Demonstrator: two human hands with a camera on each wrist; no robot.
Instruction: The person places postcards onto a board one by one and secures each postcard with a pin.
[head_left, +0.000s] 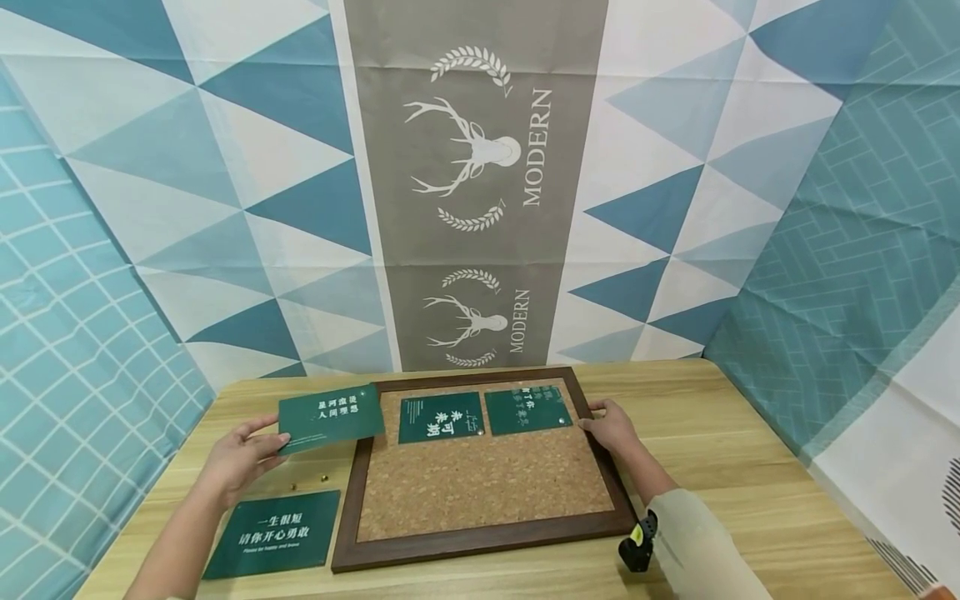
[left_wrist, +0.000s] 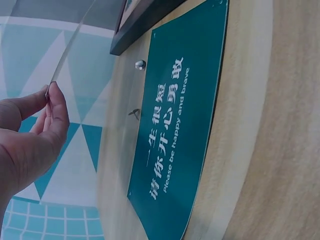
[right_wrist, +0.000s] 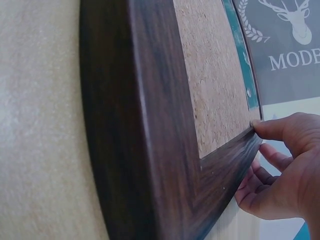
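Note:
Between thumb and fingers, my left hand (head_left: 242,454) pinches the left edge of a green card with white Chinese characters (head_left: 330,419). That card is raised, its right end over the left rail of a cork board. In the left wrist view it shows only as a thin edge above the left hand (left_wrist: 37,132). My right hand (head_left: 611,427) grips the right rail of the board's dark wooden frame (head_left: 600,467); the right wrist view shows the thumb of the right hand (right_wrist: 287,165) on top and fingers at the outer side. Two green cards, one (head_left: 441,418) left of another (head_left: 528,410), lie along the cork's (head_left: 480,483) far side.
Another green card (head_left: 273,533) lies on the wooden table (head_left: 750,467), left of the frame. Two small brass-coloured pins, one (head_left: 293,486) beside the other (head_left: 324,478), sit behind it. A patterned cloth backdrop (head_left: 480,317) rises at the table's far edge.

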